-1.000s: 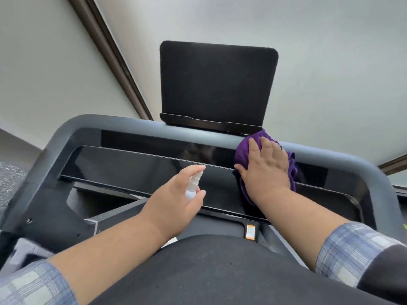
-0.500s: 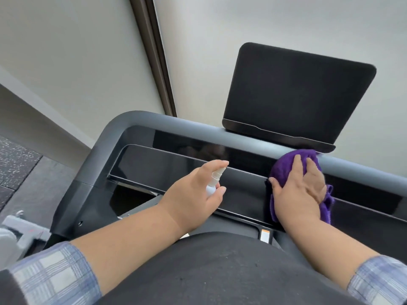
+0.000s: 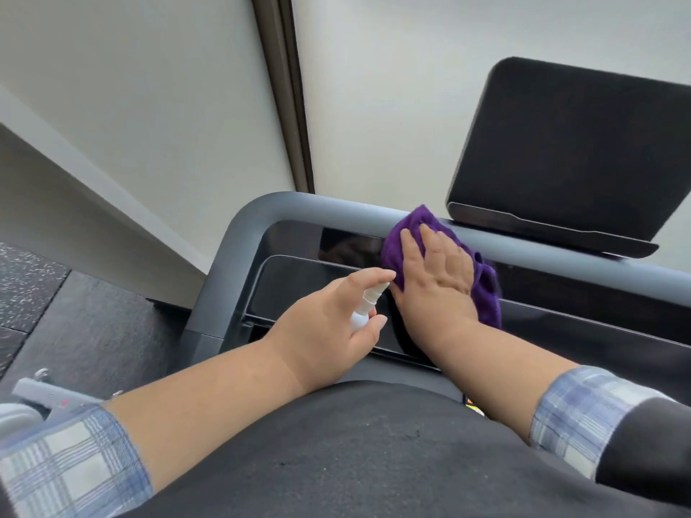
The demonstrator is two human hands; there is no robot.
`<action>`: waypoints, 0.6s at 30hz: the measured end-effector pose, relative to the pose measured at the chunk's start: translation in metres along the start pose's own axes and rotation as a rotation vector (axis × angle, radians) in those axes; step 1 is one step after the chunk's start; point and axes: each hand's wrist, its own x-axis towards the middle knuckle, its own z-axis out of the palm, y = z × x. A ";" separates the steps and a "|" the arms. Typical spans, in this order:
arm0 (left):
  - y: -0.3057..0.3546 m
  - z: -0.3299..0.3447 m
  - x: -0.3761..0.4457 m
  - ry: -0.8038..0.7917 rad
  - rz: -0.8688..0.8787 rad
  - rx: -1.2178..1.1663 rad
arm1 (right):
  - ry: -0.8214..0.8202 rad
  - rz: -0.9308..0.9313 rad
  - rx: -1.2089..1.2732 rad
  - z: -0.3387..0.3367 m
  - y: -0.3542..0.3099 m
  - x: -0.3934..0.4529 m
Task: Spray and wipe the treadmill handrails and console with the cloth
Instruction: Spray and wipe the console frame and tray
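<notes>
While flat, right hand (image 3: 435,278) presses cloth (image 3: 486,289), console (image 3: 299,289)

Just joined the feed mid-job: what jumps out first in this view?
The purple cloth, centre frame, is pressed flat by the right hand where the grey handrail meets the glossy console. Beside it, the left hand holds a small white spray bottle. A black screen stands upper right.

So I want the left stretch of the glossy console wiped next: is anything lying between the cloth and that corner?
Nothing lies on it. Only the left hand, holding the spray bottle, hovers over the console just left of the purple cloth under the right hand.
</notes>
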 end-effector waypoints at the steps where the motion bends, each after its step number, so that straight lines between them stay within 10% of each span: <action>1: -0.004 -0.006 -0.003 0.014 0.000 -0.009 | -0.029 -0.034 -0.024 0.001 -0.014 0.006; 10: -0.025 -0.037 -0.024 0.152 0.003 -0.105 | -0.274 -0.336 -0.044 -0.003 -0.119 0.058; 18: -0.017 -0.029 0.000 0.084 0.080 -0.150 | -0.198 -0.225 -0.025 -0.020 -0.064 0.050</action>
